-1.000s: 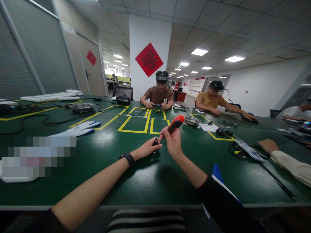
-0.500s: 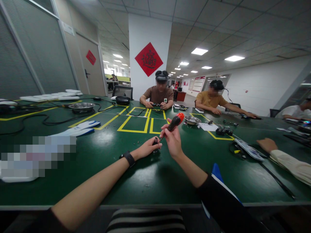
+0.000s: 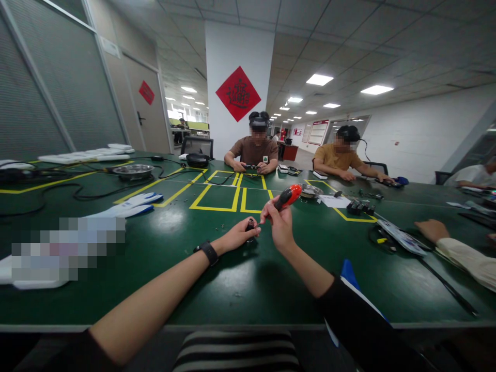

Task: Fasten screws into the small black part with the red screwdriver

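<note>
Near the middle of the green table, my left hand [image 3: 239,235] is closed around a small dark cylindrical part [image 3: 250,225], its top end showing above the fingers. My right hand [image 3: 279,222] grips a screwdriver with a red and black handle [image 3: 289,197]. The handle tilts up to the right, and the tip points down to the left, close to the fingers of my left hand. Whether the tip touches anything is too small to tell. Some tiny metal bits [image 3: 220,227] lie on the table beyond my left hand.
Gloves [image 3: 134,204] lie at left, below a metal bowl [image 3: 134,171] and black cables. Another metal bowl [image 3: 310,191], black blocks [image 3: 360,207] and a tool stand right. A person's hand [image 3: 432,230] rests at far right. Two people sit across the table [image 3: 217,299].
The screwdriver in my right hand has moved slightly right and tilted further over, its tip drawing away from the dark part. My left hand keeps its hold. The view has shifted a little.
</note>
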Available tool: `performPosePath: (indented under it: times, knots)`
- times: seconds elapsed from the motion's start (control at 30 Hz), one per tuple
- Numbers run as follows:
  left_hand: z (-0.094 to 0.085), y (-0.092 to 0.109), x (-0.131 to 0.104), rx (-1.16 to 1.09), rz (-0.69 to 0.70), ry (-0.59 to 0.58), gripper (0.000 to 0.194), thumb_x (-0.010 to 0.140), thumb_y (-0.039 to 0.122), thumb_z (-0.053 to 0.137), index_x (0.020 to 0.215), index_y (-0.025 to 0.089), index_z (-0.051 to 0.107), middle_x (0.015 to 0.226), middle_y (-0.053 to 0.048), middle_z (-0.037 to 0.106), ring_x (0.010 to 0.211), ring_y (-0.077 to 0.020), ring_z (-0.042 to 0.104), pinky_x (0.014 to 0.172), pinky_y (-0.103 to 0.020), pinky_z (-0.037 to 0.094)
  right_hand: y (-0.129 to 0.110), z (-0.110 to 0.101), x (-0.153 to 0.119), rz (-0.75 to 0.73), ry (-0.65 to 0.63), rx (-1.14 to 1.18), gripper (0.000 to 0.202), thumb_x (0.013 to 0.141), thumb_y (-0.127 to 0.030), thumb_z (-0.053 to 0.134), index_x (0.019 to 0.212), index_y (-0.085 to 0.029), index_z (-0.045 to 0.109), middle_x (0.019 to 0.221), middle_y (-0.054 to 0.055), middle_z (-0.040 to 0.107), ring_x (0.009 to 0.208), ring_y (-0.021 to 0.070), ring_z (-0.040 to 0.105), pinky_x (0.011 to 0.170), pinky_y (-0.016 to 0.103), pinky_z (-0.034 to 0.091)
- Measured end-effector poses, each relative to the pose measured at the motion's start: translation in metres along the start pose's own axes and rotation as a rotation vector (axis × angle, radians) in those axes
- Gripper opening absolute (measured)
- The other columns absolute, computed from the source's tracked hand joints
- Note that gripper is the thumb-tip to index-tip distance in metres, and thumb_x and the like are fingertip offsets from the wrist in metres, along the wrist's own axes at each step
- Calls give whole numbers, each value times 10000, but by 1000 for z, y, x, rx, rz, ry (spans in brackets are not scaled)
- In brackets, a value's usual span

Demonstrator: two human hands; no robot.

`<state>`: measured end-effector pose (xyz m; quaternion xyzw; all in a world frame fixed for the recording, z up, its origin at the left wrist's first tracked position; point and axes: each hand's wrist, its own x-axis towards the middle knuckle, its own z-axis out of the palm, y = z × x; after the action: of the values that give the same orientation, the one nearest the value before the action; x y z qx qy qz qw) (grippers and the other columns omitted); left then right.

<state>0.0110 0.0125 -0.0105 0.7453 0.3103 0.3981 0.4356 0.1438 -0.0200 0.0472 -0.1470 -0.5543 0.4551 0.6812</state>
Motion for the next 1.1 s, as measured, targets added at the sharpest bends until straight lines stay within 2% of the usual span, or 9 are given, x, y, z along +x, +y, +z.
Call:
performPosePath:
  times: [0.2, 0.33, 0.53, 0.77, 0.97, 1.1]
  knots:
    - [-2, -3, 1, 28, 7, 5, 273, 805, 418, 518, 865, 155, 476, 761, -4, 563, 706, -128, 511, 679, -268, 412, 1, -1, -1, -31, -6, 49, 341, 770, -111, 464, 1070, -264, 413, 789, -42, 494, 565, 76, 505, 539, 224, 437]
    - [-2, -5, 1, 33, 19, 13, 267, 786, 409, 545, 826, 156, 470, 741, 10, 533, 664, -113, 488, 641, -250, 407, 3, -1, 1, -9, 23, 9, 272, 797, -184, 498, 1046, -258, 418, 843, -26, 527, 624, 86, 533, 608, 250, 467]
    - [-1, -9, 2, 51, 32, 26, 254, 766, 376, 574, 807, 161, 445, 702, 35, 481, 596, -89, 441, 585, -227, 384, 1, 1, 0, -17, -8, -41, 249, 820, -235, 522, 1022, -247, 376, 939, 9, 596, 673, 98, 569, 673, 280, 478]
    - [-2, -7, 2, 29, 13, -11, 257, 793, 399, 537, 835, 157, 461, 726, 22, 513, 618, -95, 451, 598, -232, 387, 4, -1, 2, -32, 35, -18, 235, 824, -214, 501, 1036, -267, 417, 785, -47, 484, 544, 59, 491, 538, 208, 423]
    - [-1, -4, 1, 64, 27, 10, 238, 797, 390, 529, 828, 162, 471, 747, 6, 548, 661, -114, 484, 636, -249, 401, 2, -1, 1, -4, 25, 16, 329, 802, -190, 488, 1112, -278, 424, 902, -16, 521, 635, 81, 532, 614, 243, 464]
    - [-1, -5, 2, 42, 23, 4, 243, 791, 388, 538, 829, 161, 460, 748, 4, 549, 651, -112, 485, 620, -247, 408, -1, 2, 0, -25, 1, -39, 267, 820, -222, 502, 1064, -254, 399, 1112, 35, 555, 664, 85, 566, 657, 271, 484]
